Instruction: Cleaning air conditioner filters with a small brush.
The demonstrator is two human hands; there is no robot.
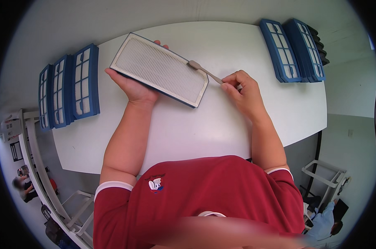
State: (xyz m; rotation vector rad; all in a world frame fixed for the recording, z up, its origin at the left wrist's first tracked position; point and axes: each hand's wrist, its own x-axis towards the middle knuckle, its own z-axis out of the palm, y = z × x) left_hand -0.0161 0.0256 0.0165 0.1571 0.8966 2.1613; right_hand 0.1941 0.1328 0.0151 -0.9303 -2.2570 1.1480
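A rectangular pleated air filter (161, 70) with a pale rim and a blue frame lies tilted across my left hand (135, 85), its pleated face up. The palm is under its near edge, and fingertips show past its far edge. My right hand (244, 90) pinches the thin end of a small grey-brown tool (206, 71), perhaps a spatula or brush. The tool's wider tip rests at the filter's far long edge, near the right end. Whether the tip touches the pleats or only the rim, I cannot tell.
Blue-framed filters stand in stacks on the white table (200, 133), at the left (85, 82) and far right (281, 51). Black parts (318, 45) sit behind the right stacks. Other people (24, 188) are in the background at lower left and lower right (323, 222).
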